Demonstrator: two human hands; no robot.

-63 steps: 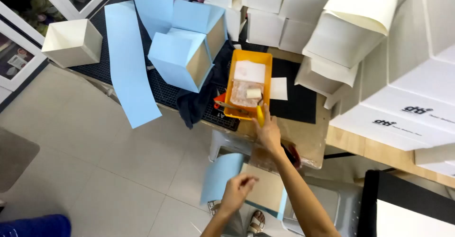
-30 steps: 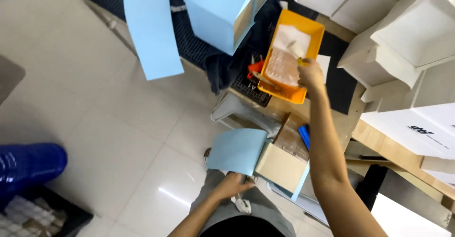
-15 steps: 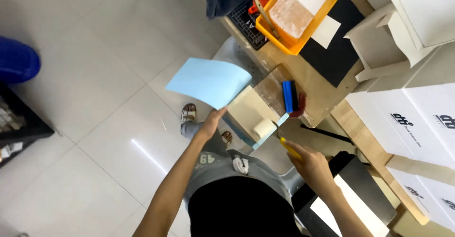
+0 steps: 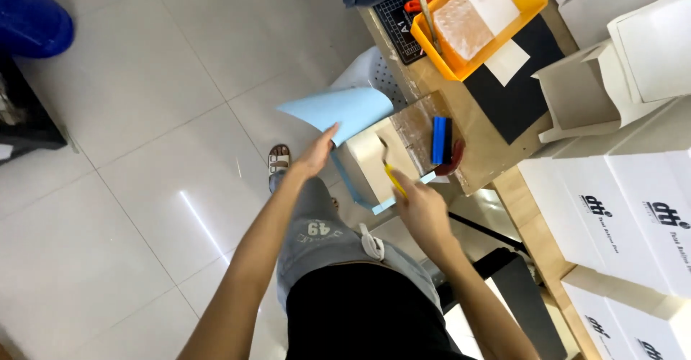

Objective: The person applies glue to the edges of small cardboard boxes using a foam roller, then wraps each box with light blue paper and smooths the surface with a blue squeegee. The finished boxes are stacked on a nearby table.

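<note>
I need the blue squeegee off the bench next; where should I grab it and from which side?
Probably best to take the blue squeegee across its long sides near the middle, coming from above. It lies flat on the bench, apart from both the right hand and the left hand, with nothing covering it. The orange tray sits clear of it.

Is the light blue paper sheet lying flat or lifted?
Lifted: the light blue paper sheet curls up off the cream box, held by the left hand.
</note>
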